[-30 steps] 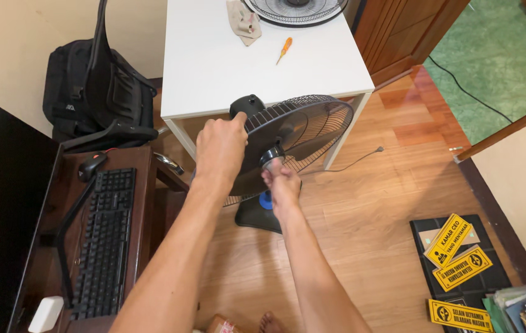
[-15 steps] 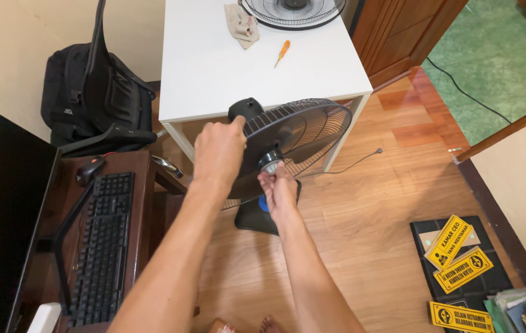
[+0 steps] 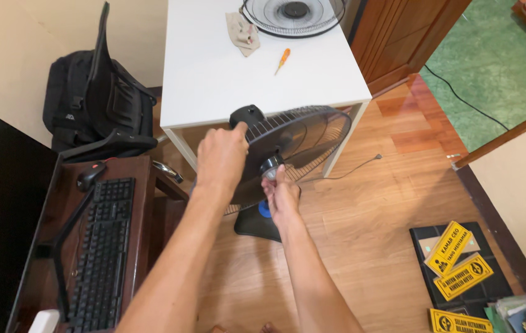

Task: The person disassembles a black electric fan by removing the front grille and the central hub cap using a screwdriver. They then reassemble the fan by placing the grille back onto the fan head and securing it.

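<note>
A black standing fan (image 3: 303, 139) with its rear wire guard exposed stands on the wooden floor in front of a white table (image 3: 213, 80). My left hand (image 3: 221, 159) grips the rim of the guard near the motor housing. My right hand (image 3: 281, 194) pinches the small round nut at the hub in the guard's centre. The fan's black base (image 3: 254, 223) with a blue spot sits just below my right hand. On the table lie the fan's front grille (image 3: 292, 15), a crumpled cloth (image 3: 242, 32) and an orange-handled screwdriver (image 3: 282, 60).
A dark wooden desk at the left holds a black keyboard (image 3: 99, 243) and a mouse (image 3: 90, 174). A black backpack (image 3: 99, 108) leans against the wall. Yellow signs (image 3: 457, 259) lie on a black board at the lower right. A cable (image 3: 352, 169) runs across the floor.
The view has shifted slightly. My left hand has stayed on the guard's rim while my right hand has risen a little at the hub.
</note>
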